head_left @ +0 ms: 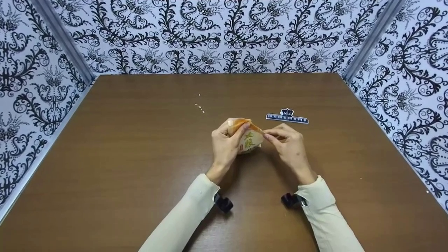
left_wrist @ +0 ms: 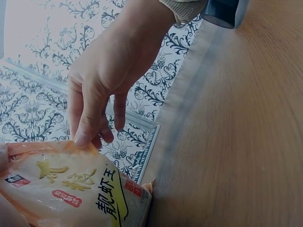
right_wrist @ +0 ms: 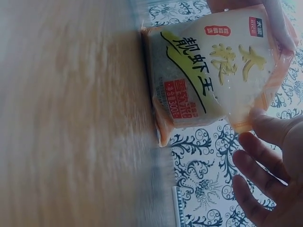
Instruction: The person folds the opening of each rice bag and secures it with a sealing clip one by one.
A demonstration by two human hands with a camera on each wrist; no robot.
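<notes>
A clear and orange plastic food bag (head_left: 249, 141) with gold and black printed characters stands on the table between the hands. My left hand (head_left: 225, 145) grips its top edge on the left, thumb across the front. With thumb and forefinger my right hand (head_left: 289, 145) pinches the top right corner of the bag, the other fingers loosely bent. Seen in the right wrist view, the bag's printed front (right_wrist: 203, 71) is tilted and its lower end meets the table. The left wrist view shows the same corner between the right hand's (left_wrist: 111, 66) thumb and finger.
Behind the right hand lies a flat bar with piano-key print and a crown (head_left: 287, 116). Several small white crumbs (head_left: 200, 107) dot the brown table (head_left: 140, 157) at the back. Patterned walls (head_left: 210, 35) enclose it at the back and sides.
</notes>
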